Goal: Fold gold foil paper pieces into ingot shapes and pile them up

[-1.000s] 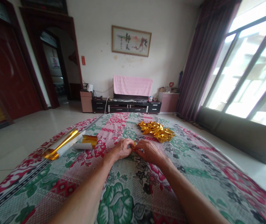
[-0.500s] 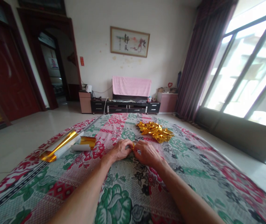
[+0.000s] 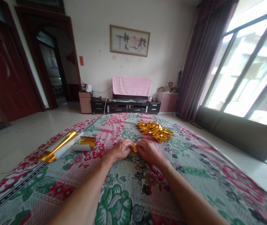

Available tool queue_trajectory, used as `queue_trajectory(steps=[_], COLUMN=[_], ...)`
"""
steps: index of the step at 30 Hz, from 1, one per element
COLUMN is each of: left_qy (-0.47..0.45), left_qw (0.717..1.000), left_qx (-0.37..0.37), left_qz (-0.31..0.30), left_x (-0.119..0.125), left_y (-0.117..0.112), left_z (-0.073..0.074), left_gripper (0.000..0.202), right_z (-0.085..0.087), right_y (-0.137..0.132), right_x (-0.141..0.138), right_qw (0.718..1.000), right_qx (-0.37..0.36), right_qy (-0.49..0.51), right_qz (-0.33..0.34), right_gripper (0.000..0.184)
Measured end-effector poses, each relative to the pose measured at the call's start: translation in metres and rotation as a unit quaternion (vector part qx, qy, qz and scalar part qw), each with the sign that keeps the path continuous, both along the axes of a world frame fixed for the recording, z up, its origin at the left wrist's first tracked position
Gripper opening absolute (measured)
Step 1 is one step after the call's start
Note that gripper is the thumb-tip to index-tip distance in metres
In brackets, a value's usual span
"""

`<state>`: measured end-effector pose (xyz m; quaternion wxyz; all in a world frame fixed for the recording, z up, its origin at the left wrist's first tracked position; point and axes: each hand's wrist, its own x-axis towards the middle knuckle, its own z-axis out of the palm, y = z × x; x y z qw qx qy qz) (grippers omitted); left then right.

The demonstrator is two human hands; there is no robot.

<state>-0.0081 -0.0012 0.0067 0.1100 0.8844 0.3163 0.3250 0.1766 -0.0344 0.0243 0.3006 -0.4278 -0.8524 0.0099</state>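
A small piece of gold foil paper (image 3: 134, 148) shows between my two hands, low over the flowered cloth. My left hand (image 3: 123, 149) is closed on its left side, fingertips pinched. On the other side my right hand (image 3: 147, 150) has its fingers curled against the foil. Much of the piece is hidden by my fingers. Just beyond my right hand lies a heap of folded gold foil pieces (image 3: 155, 130). To the left are curled gold foil sheets with white backs (image 3: 62, 146) and a smaller curled sheet (image 3: 84, 144).
A patterned cloth (image 3: 114, 203) in pink, green and grey covers the round table. Beyond it stand a low black cabinet (image 3: 119, 109) and a screen draped with a pink towel (image 3: 132, 85). A window and purple curtain (image 3: 194, 62) are at the right.
My right hand's fingers have shifted slightly right on the foil, and more of the gold piece shows between my hands. The heap and the curled sheets lie as before.
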Motion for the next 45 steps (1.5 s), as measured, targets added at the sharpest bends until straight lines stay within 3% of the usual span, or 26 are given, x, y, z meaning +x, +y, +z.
queue_trajectory(steps=[4,16,24,38,45], left_qy=[-0.001,0.007,-0.003,-0.001,0.002], left_qw=[1.000,1.000,0.997,0.989,0.985], left_qx=[0.001,-0.005,0.003,0.024,0.022], left_qz=[0.003,0.019,0.072,0.146,0.173], left_x=[0.000,0.003,0.011,0.021,0.025], left_y=[0.001,0.001,0.008,0.006,0.003], left_z=[-0.002,-0.004,-0.014,-0.016,-0.016], left_gripper=[0.015,0.012,0.010,0.010,0.011], right_z=[0.000,-0.002,-0.003,-0.007,-0.006], right_y=[0.000,0.006,0.008,0.013,0.013], right_x=[-0.002,0.002,0.004,0.007,0.007], right_qw=[1.000,0.999,0.999,0.998,0.999], right_qx=[0.001,-0.018,-0.029,-0.043,-0.046], right_qy=[0.011,0.006,0.000,-0.002,0.008], right_qz=[-0.015,0.029,0.029,0.043,0.006], right_gripper=[0.016,0.016,0.016,0.020,0.017])
